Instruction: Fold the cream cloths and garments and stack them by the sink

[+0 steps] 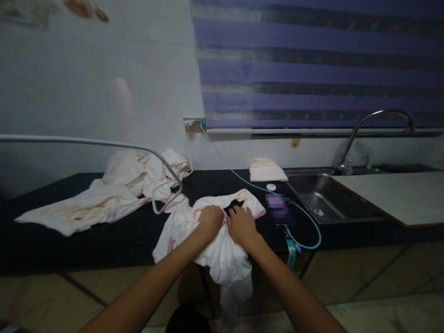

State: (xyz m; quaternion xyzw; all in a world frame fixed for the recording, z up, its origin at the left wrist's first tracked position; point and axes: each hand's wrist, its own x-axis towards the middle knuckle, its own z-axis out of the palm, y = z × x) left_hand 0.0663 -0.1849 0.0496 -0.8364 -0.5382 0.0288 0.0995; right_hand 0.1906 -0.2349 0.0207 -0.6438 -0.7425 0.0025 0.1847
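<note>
White cloth with a pink hem, a crumpled garment [211,231], lies on the black countertop [104,240] with its lower part hanging over the front edge; the left hand [210,221] is closed in a fist gripping a bunch of it, while the right hand [242,225] presses on it with fingers curled into the fabric. Just right of the hands lies a phone [279,209] on a teal cable [243,178], with a steel sink [322,199] beyond, a folded cloth [266,169] by the wall, and a heap of similar garments [121,187] to the left.
</note>
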